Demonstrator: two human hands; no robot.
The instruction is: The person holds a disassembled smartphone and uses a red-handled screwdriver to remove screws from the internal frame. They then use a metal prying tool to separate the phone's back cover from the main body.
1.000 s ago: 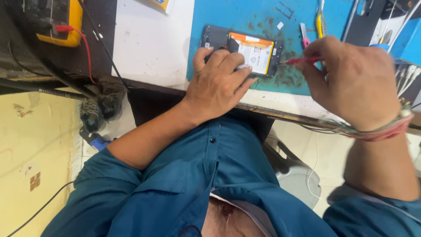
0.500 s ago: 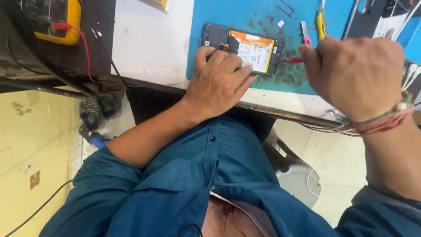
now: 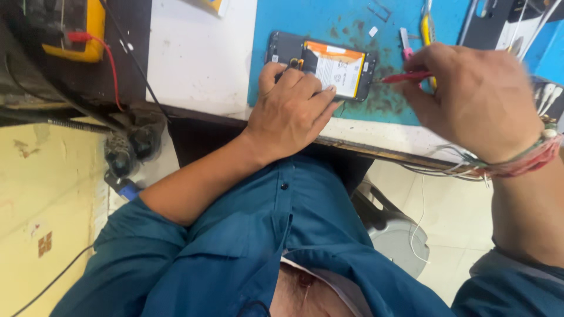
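Observation:
An opened black phone [image 3: 320, 61] lies back-up on a blue mat [image 3: 352, 23], its white and orange battery [image 3: 338, 67] showing. My left hand [image 3: 291, 111] rests on the phone's near edge, with the fingers pressing its lower half. My right hand [image 3: 476, 100] grips a thin red-handled tool [image 3: 405, 77] whose tip points at the phone's right end. Threads and a beaded band circle my right wrist.
A yellow multimeter [image 3: 79, 35] with a red lead sits at the far left on a dark surface. Small tools [image 3: 426, 26] lie on the mat beyond my right hand. A white bench top [image 3: 200, 53] lies left of the mat. White cables hang under the bench edge.
My right hand has drifted slightly, keeping the red tool's tip by the phone's right end. My left hand stays pressed on the phone.

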